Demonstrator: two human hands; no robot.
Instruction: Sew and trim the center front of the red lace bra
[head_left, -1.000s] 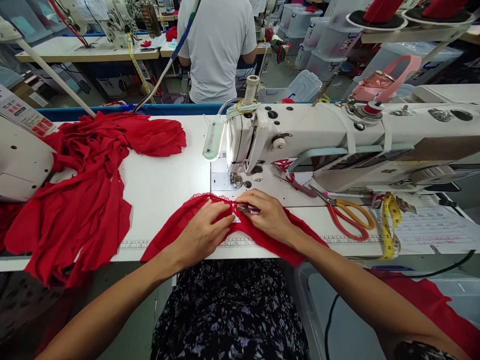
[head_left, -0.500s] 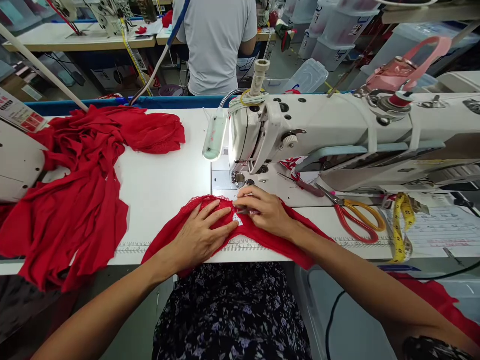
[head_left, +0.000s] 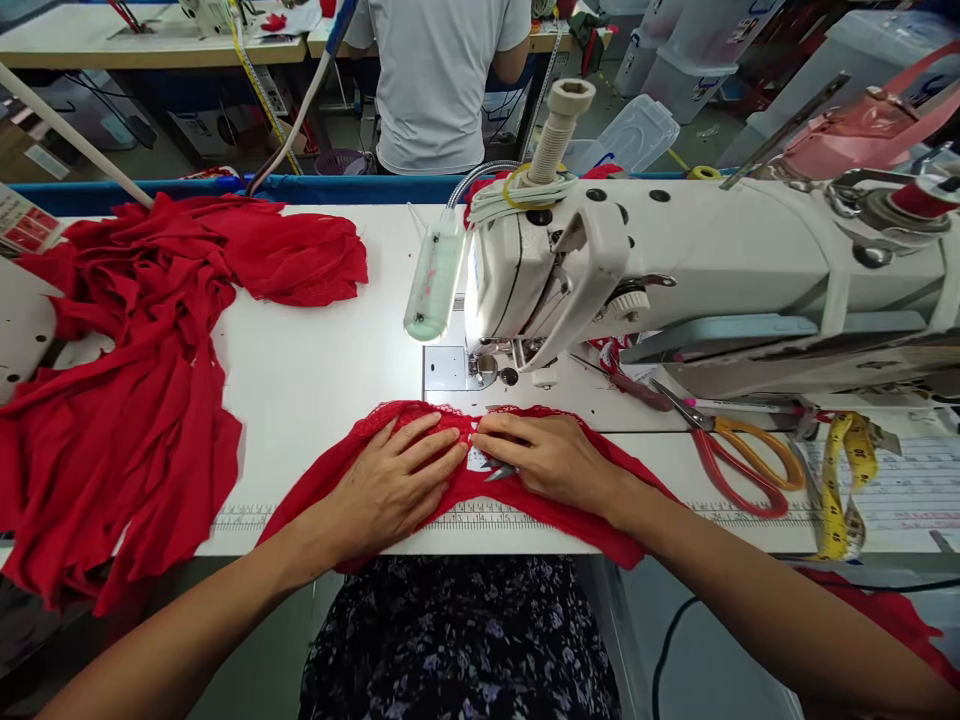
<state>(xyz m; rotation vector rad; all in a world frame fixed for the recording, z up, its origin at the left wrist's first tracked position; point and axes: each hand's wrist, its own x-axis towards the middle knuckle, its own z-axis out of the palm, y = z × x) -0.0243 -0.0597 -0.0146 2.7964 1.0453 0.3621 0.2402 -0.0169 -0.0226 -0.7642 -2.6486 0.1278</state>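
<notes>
A red lace-edged garment piece is spread across the front of the sewing table, with a small white patch at its middle. Flat on its left half lies my left hand, fingers stretched out and pressing the cloth. My right hand rests on the right half, curled round small thread snips. Only their pointed grey blades stick out, beside the white patch; the rest is hidden in the palm. Just beyond both hands stands the sewing machine's needle and presser foot.
A heap of red fabric covers the left side. Orange-and-red handled scissors, a yellow measuring tape and a written sheet lie at right. The machine head spans the back right. A person in a grey shirt sits ahead.
My right hand has turned and lowered onto the cloth, the snips' blades now pointing toward me beside the white patch. My left hand stays flat. The camera view has shifted slightly.
</notes>
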